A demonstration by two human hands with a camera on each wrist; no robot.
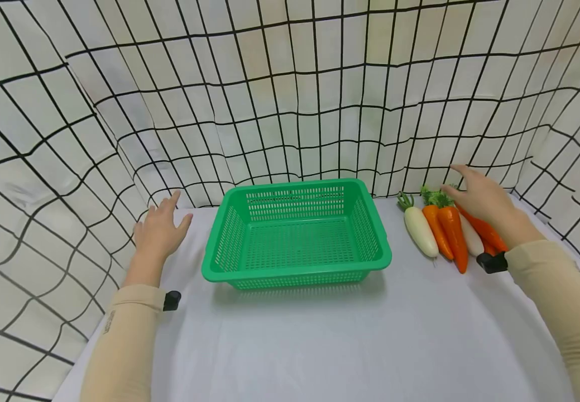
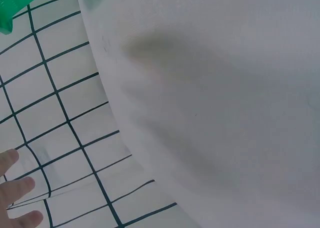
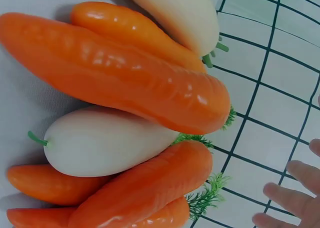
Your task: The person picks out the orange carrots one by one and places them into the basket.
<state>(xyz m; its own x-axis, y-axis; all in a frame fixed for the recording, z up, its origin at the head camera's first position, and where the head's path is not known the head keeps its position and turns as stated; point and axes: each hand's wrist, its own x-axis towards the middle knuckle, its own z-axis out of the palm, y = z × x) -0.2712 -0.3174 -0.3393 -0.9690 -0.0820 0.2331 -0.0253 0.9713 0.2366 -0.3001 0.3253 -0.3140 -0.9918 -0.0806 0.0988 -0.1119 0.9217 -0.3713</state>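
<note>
My right hand (image 1: 485, 198) hovers over the pile of carrots and radishes at the table's right, fingers spread and holding nothing. Beneath it lie several orange carrots (image 1: 453, 234) with green tops, and in the right wrist view a big carrot (image 3: 120, 73) lies across the others. A white radish (image 1: 421, 230) forms the pile's left side; another white radish (image 3: 110, 142) is wedged among the carrots. My left hand (image 1: 159, 229) is raised left of the green basket (image 1: 297, 274), fingers apart, touching nothing. Only its fingertips (image 2: 20, 188) show in the left wrist view.
The slatted plastic basket stands mid-table with nothing in it. A white cloth (image 1: 290, 346) covers the table. Black-grid white curtains (image 1: 295, 111) hang along the back and both sides, close behind the basket and the vegetables.
</note>
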